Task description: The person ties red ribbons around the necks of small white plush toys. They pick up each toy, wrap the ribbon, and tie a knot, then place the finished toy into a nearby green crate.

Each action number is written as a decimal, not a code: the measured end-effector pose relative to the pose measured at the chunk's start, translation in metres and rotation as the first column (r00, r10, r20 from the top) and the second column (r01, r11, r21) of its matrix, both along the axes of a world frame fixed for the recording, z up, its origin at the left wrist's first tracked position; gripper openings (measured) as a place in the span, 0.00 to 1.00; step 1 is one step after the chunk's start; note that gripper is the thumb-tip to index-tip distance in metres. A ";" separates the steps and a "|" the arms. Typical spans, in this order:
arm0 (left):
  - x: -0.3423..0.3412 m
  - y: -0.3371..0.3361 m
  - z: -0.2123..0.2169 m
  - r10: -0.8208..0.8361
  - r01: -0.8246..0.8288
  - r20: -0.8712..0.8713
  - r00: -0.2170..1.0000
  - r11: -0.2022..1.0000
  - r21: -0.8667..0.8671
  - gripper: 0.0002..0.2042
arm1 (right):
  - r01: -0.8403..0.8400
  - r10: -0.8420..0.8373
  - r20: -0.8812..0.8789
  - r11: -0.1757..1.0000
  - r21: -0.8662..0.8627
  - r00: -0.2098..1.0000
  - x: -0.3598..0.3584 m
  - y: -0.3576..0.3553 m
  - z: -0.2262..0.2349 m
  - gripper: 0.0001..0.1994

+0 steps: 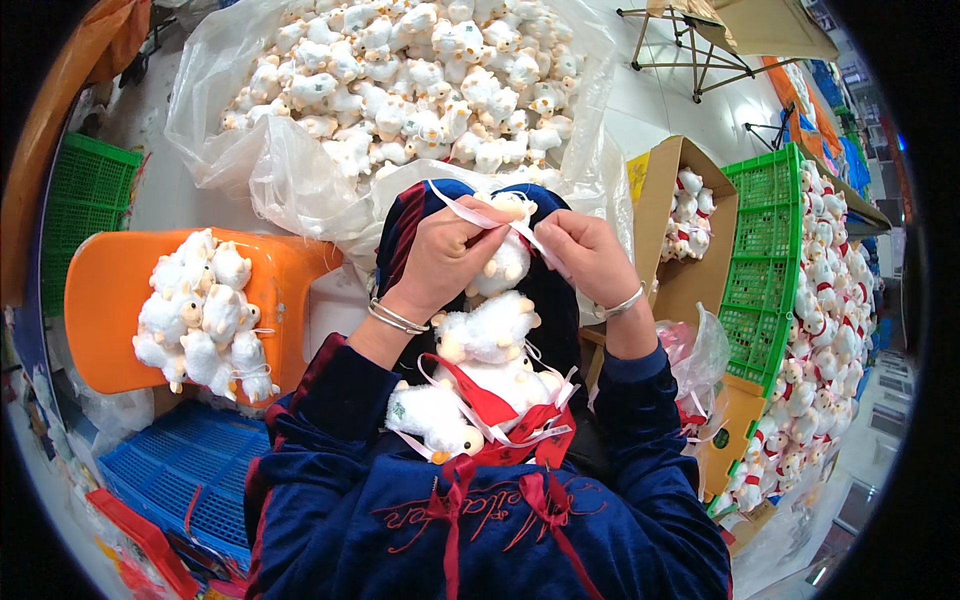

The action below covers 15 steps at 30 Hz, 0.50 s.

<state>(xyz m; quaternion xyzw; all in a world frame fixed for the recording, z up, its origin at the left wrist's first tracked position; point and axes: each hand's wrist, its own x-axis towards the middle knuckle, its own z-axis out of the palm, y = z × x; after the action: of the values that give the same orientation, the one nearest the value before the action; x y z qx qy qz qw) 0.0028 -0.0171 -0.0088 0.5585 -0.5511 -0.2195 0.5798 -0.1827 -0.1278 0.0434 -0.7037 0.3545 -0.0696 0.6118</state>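
1. head view: a pale ribbon (470,213) is gripped near twelve o'clock, pinched by the left hand (455,245) at eleven and by curled fingers of the right hand (590,255) at two.
2. beneath it, at twelve, a white plush toy (503,268) is rested between the knees (405,215), apparently so that both hands are left for the ribbon.
3. more toys (490,330) and red ribbons (480,392) are kept in the lap towards six, presumably for easy reach.
4. toys are heaped on an orange stool (95,300) at nine and in a clear bag (280,180) at twelve.
5. red looped script (490,520) is stitched across the jacket at six; ribbon print is too small to be read.
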 end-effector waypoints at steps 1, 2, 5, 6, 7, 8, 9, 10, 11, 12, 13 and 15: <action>0.001 -0.001 0.001 0.000 0.000 -0.006 1.000 1.000 0.007 0.06 | -0.018 0.014 0.045 0.996 0.087 0.999 -0.003 -0.001 -0.001 0.11; 0.001 -0.001 0.000 0.000 0.001 -0.023 1.000 1.000 0.027 0.06 | -0.040 0.025 0.090 0.984 0.173 0.996 -0.005 -0.002 -0.002 0.10; -0.001 0.001 0.003 0.014 -0.005 -0.088 0.996 0.995 0.099 0.06 | -0.026 0.003 0.113 0.979 0.205 0.994 0.000 0.003 0.000 0.09; -0.002 0.001 0.002 0.021 -0.011 -0.095 0.995 0.995 0.100 0.05 | -0.005 -0.018 0.118 0.981 0.192 0.993 0.002 0.005 0.001 0.09; -0.002 0.001 0.001 0.028 -0.018 -0.100 0.995 0.995 0.099 0.05 | -0.014 -0.009 0.158 0.989 0.144 0.987 0.003 0.002 -0.005 0.09; -0.002 0.001 0.001 0.034 -0.024 -0.104 0.994 0.995 0.099 0.05 | 0.021 -0.044 0.135 0.985 0.171 0.990 0.003 -0.001 -0.006 0.10; -0.002 0.001 0.000 0.029 -0.020 -0.104 0.994 0.996 0.083 0.05 | 0.057 -0.080 0.111 0.979 0.196 0.991 0.003 -0.003 -0.005 0.10; -0.002 0.002 -0.001 0.025 -0.018 -0.103 0.994 0.997 0.069 0.05 | 0.093 -0.115 0.087 0.971 0.221 0.990 0.003 -0.006 -0.005 0.10; -0.001 0.002 -0.002 0.021 -0.015 -0.101 0.995 0.998 0.055 0.05 | 0.070 -0.100 0.116 0.969 0.237 0.988 0.002 -0.007 -0.008 0.10; -0.001 0.001 -0.002 0.021 -0.016 -0.106 0.994 0.999 0.049 0.05 | 0.065 -0.093 0.106 0.969 0.237 0.990 0.003 -0.006 -0.008 0.10; 0.000 0.001 -0.003 0.021 -0.016 -0.110 0.994 0.999 0.046 0.05 | 0.061 -0.086 0.096 0.969 0.241 0.992 0.005 -0.001 -0.006 0.10; 0.000 0.002 -0.004 0.024 -0.019 -0.118 0.993 0.999 0.049 0.05 | 0.035 -0.043 0.030 0.970 0.241 0.999 0.007 0.001 -0.001 0.09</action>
<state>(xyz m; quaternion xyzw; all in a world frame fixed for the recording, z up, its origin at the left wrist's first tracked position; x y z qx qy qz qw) 0.0029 -0.0155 -0.0130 0.5642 -0.5043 -0.2592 0.6001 -0.1755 -0.1269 0.0427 -0.6160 0.3633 -0.0506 0.6971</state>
